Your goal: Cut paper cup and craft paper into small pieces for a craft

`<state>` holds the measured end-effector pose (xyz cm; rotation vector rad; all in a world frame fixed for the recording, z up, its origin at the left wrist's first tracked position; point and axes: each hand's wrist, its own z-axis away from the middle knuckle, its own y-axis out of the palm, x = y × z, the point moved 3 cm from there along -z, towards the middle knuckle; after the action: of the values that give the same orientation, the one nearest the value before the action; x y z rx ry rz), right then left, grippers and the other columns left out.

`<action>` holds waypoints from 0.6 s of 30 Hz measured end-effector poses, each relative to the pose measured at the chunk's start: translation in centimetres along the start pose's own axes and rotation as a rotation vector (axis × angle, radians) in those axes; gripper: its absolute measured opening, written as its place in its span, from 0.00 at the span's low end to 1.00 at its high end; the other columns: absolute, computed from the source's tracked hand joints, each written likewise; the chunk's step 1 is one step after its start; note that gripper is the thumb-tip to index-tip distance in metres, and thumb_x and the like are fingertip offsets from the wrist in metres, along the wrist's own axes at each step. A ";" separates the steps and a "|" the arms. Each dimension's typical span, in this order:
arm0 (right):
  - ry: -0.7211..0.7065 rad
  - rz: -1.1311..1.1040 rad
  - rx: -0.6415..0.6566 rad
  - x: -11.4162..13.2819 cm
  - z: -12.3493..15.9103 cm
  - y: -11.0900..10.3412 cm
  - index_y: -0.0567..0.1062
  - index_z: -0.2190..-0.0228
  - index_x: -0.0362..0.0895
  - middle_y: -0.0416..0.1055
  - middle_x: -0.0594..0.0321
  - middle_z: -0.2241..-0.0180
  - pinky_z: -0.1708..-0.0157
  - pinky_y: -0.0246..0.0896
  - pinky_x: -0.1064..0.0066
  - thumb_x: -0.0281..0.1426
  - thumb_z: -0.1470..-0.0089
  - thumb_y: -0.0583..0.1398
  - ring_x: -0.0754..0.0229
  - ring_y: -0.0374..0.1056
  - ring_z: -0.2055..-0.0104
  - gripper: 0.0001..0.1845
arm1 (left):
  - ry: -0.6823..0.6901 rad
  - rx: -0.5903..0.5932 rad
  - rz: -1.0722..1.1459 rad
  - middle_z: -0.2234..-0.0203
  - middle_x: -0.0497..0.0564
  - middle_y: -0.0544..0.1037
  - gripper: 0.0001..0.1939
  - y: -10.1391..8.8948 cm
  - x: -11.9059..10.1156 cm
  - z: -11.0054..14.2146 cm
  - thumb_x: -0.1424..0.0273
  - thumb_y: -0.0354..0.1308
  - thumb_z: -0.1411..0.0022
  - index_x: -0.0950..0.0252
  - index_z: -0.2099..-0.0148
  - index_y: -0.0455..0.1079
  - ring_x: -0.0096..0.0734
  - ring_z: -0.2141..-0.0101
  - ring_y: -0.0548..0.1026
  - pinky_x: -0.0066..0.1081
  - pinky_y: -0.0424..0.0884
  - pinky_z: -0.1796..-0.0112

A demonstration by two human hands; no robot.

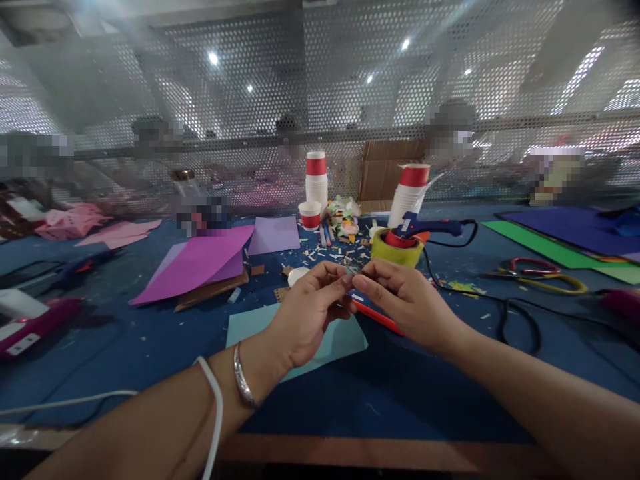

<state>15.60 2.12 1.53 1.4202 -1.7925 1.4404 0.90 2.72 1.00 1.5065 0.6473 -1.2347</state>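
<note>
My left hand [313,310] and my right hand [407,297] meet over the middle of the table, their fingertips pinched together. Between them shows a small pale-blue piece [351,271], perhaps paper, mostly hidden by the fingers. Below my left hand lies a light-blue paper sheet [320,350]. An orange-red stick [377,316] rests beneath my right hand. Just behind the hands, a blue glue gun [433,227] lies across a yellow tape roll [395,252].
Stacked paper cups [316,183] and another leaning stack [407,197] stand at the back among paper scraps. Purple paper [200,263] lies left, scissors [537,275] right with a black cable [520,303]. A white cable [216,407] crosses my left forearm.
</note>
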 end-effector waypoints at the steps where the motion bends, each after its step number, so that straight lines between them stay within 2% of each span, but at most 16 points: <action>1: 0.000 -0.001 0.003 0.0 0.0 0.0 0.64 0.75 0.46 0.58 0.69 0.78 0.76 0.50 0.71 0.45 0.37 0.55 0.64 0.54 0.75 0.20 | -0.001 0.001 0.005 0.78 0.42 0.68 0.13 0.0 0.0 0.0 0.67 0.68 0.46 0.64 0.68 0.65 0.22 0.76 0.69 0.26 0.63 0.71; 18: 0.019 -0.033 0.008 -0.4 -0.1 0.1 0.66 0.74 0.45 0.59 0.69 0.77 0.75 0.50 0.70 0.46 0.38 0.55 0.64 0.54 0.74 0.20 | 0.002 -0.018 -0.023 0.79 0.42 0.69 0.09 -0.1 -0.1 -0.1 0.71 0.64 0.41 0.65 0.68 0.65 0.21 0.78 0.70 0.25 0.62 0.73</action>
<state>15.59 2.34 1.19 1.4285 -1.7460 1.4412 0.81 2.89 1.00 1.4895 0.6767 -1.2414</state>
